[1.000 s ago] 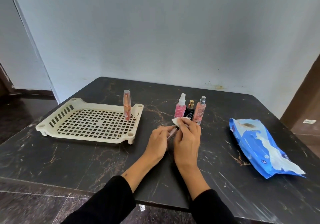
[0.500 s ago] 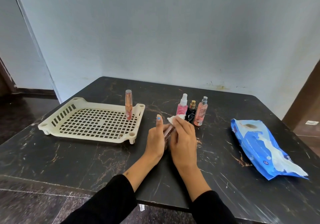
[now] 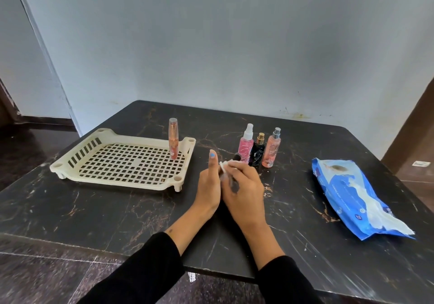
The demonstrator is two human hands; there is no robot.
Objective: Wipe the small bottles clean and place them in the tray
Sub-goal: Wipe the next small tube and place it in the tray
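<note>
Soft even light, faint glare on the table (image 3: 94,209), wide-angle bending at edges.

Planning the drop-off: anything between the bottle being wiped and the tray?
Nothing visible. The dark-capped bottle is held just right of the tray; only the low rim lies between. The peach tube stands at the tray's back right.

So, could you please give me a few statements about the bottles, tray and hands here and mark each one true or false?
1. One rose-gold tube stands upright in the cream tray. True.
2. Three spray bottles stand on the table outside the tray. True.
3. The blue wipes pack lies inside the tray. False: it lies on the table, to the right of the bottles.
4. Both hands are empty. False: the left hand and right hand hold a dark small bottle and a white wipe.
</note>
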